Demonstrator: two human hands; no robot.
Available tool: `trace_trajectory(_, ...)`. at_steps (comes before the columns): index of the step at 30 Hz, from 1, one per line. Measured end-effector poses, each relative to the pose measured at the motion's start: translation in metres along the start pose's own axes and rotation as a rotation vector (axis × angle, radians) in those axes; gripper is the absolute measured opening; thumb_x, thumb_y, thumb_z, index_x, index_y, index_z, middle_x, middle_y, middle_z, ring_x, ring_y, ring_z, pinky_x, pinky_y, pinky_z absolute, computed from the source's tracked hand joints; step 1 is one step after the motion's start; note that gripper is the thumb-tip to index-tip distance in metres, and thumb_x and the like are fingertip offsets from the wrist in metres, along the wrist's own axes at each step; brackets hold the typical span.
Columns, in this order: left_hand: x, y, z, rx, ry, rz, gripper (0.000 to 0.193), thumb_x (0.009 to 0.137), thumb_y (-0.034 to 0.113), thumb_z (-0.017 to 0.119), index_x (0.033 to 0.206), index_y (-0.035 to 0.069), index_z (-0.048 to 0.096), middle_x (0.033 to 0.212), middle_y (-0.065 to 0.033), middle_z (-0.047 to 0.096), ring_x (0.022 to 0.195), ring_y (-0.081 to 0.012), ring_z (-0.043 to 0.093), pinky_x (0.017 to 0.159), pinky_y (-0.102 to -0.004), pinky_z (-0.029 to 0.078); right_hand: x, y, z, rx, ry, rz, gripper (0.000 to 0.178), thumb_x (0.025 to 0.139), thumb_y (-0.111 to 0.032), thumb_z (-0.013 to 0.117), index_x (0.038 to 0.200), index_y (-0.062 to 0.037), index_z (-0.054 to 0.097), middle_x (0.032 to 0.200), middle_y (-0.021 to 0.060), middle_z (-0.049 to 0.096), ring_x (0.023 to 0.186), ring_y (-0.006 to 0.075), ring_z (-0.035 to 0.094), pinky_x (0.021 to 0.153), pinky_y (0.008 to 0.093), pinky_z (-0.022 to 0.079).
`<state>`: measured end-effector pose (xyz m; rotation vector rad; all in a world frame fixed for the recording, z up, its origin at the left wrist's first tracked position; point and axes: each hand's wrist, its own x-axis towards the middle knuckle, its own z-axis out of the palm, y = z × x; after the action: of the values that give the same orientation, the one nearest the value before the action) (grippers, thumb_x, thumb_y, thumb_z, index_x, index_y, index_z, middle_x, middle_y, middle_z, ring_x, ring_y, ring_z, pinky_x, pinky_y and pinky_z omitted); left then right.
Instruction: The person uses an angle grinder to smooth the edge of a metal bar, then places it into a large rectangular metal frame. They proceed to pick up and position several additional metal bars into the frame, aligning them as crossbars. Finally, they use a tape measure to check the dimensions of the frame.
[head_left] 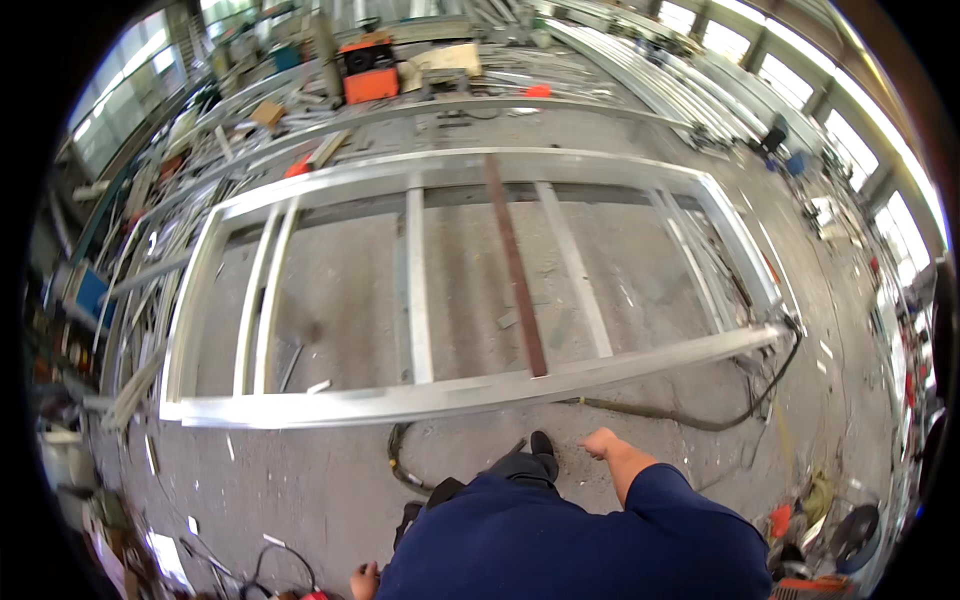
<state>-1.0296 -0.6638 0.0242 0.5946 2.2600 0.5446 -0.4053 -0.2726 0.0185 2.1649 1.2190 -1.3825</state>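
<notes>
- Hand, your left (365,580), low at the bottom edge beside your navy shirt (560,550); fingers look curled, mostly cut off, so I cannot tell whether you grip anything; well apart from the frame, likely just hanging at your side
- Your right hand (600,443) is out ahead, short of the near rail; fingers loosely drawn together, nothing visible in them, though blur keeps me from telling how wide the grip is; arm probably held out for reach or balance
- Dark shoe (542,443) shows between your body and the rail, so you stand close in, facing the long side
- Dark cable (700,425) curves on the floor from the frame's right end toward the near rail; slack seems left so it can follow along
- Metal frame (470,395) lies flat right in front of you, long side across; probably laid so for access all round; supports not clear
- Silver crossbar (418,280) and reddish-brown bar (515,275) span rail to rail, perhaps as stiffeners
- Orange-and-black machine (371,85) beyond the far rail, likely parked out of your way
- Long silver profiles (650,75) farther right, lying lengthwise together, presumably as stock
</notes>
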Motion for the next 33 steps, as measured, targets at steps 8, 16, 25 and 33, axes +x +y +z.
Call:
trace_trajectory(8, -0.019, -0.138, -0.144, -0.48, 0.103, -0.408, 0.035, 0.093, 0.026, 0.067, 0.105, -0.007, 0.067, 0.068, -0.013, 0.066, 0.054, -0.0201, 0.061, 0.05, -0.0336, 0.046, -0.125, -0.213, 0.155, -0.312, 0.038, -0.693, 0.055, 0.083, -0.047, 0.071, 0.112, 0.0007, 0.07, 0.101, 0.0204, 0.071, 0.091, 0.0306, 0.069, 0.083, 0.0388, 0.053)
trace_trajectory(16, -0.036, -0.229, -0.128, -0.224, 0.179, -0.339, 0.034, 0.09, 0.03, 0.066, 0.09, -0.004, 0.07, 0.079, -0.0155, 0.071, 0.07, -0.0257, 0.066, 0.067, -0.0402, 0.05, -0.14, -0.316, 0.21, -0.642, -0.05, -0.605, 0.062, 0.084, -0.05, 0.069, 0.121, -0.0004, 0.067, 0.1, 0.0198, 0.072, 0.092, 0.0314, 0.069, 0.086, 0.0401, 0.053)
trace_trajectory(25, 0.009, -0.249, -0.179, -0.326, 0.254, -0.395, 0.037, 0.087, 0.038, 0.066, 0.1, 0.004, 0.073, 0.086, -0.0187, 0.072, 0.085, -0.0373, 0.069, 0.076, -0.0446, 0.053, -0.134, -0.468, 0.32, -0.753, -0.184, -0.566, 0.063, 0.084, -0.051, 0.067, 0.11, 0.0057, 0.07, 0.105, 0.0252, 0.07, 0.096, 0.0377, 0.068, 0.087, 0.0438, 0.052)
trace_trajectory(33, 0.113, -0.229, -0.333, -0.358, 0.204, -0.518, 0.037, 0.088, 0.037, 0.065, 0.101, 0.003, 0.072, 0.085, -0.0185, 0.071, 0.082, -0.0361, 0.069, 0.073, -0.0445, 0.053, -0.143, -0.625, 0.464, -0.659, -0.315, -0.662, 0.061, 0.083, -0.051, 0.065, 0.106, 0.0041, 0.072, 0.108, 0.0247, 0.069, 0.103, 0.0388, 0.065, 0.092, 0.0431, 0.05)
